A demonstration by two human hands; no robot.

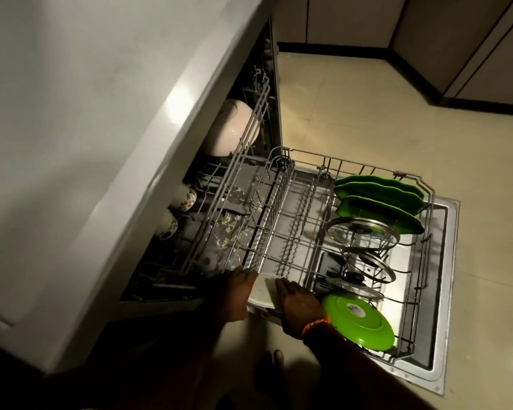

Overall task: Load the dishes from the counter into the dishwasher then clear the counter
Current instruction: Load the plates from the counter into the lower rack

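Both hands, left (237, 288) and right (299, 303), hold the white plate (262, 294) between flat fingers at the rack's (427, 232) near-left corner, apparently on edge.

A single wide-angle view is given, taken from head height and aimed steeply downward. The open dishwasher (267, 161) is seen from above at close range, with its pulled-out lower rack (427, 261) at centre right, the white counter (71, 113) filling the left, and the tiled floor (367, 113) at the far right
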